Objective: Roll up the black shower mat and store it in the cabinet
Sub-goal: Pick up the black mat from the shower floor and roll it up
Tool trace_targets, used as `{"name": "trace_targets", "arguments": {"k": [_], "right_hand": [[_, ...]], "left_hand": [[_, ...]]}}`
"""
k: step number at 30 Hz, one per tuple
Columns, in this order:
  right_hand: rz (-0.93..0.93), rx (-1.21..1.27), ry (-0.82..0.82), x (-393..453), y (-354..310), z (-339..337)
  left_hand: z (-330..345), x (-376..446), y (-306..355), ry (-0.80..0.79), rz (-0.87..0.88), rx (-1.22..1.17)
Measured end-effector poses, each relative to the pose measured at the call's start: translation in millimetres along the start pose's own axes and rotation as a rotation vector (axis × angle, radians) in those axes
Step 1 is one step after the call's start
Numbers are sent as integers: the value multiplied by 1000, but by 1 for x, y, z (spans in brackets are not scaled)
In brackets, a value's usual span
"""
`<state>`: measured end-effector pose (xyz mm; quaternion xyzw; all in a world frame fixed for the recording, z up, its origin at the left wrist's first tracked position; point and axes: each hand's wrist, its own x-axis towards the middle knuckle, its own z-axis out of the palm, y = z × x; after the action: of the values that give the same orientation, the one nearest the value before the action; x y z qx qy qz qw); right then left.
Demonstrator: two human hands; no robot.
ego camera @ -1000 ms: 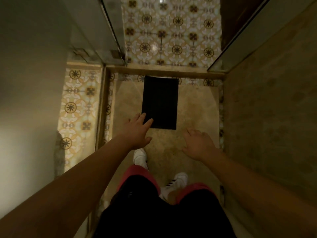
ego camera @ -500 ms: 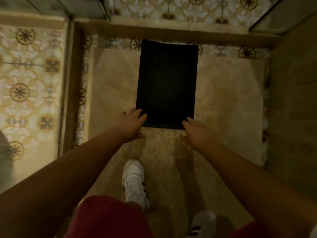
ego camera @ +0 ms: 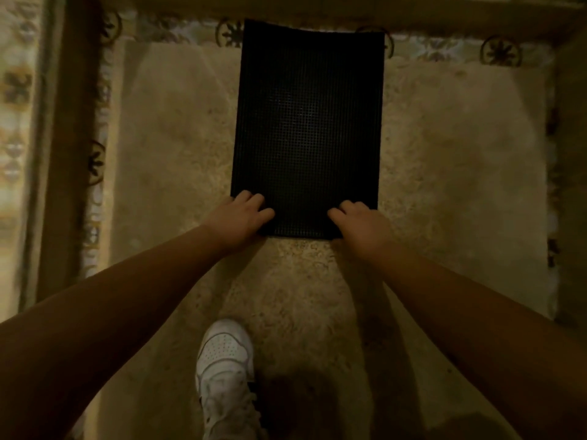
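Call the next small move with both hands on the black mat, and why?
Probably curl the near edge up and over to start the roll. The flat black rectangular mesh shower mat lies fully unrolled on the beige stone floor, and the left hand and right hand already rest with curled fingers on its two near corners.

Bare stone floor (ego camera: 460, 160) is lying open at 3 and 9 o'clock of the black mat (ego camera: 308, 122). A raised curb (ego camera: 317, 7) is blocking 12 o'clock; a white shoe (ego camera: 225, 373) is occupying 6 o'clock.
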<state>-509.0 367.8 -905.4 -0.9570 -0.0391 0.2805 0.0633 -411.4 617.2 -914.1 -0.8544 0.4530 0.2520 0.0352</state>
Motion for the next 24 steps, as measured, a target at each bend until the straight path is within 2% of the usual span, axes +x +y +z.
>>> {"name": "trace_targets", "arguments": {"k": [3,7,12,14,17,19,22,24], "right_hand": [[-52,73,17,-2,9,0],[-67,173,85,-6,22,8],[52,290,70,-7,11,14],[89,346,23,-9,10,14],[60,372,-111,-19,10,16],[54,396,-127,-21,9,19],[94,435,-103,-19,11,20],[126,480,-96,-18,12,19]], "left_hand": [[-3,-3,-3,24,39,-53],[11,-16,-4,135,45,-156],[8,-16,4,147,-44,-206],[3,-18,4,110,-31,-290],[2,-27,7,-49,-13,-397],[5,-33,14,-34,-24,-428],[8,-40,22,50,-86,-402],[14,-44,22,87,-9,-283]]}}
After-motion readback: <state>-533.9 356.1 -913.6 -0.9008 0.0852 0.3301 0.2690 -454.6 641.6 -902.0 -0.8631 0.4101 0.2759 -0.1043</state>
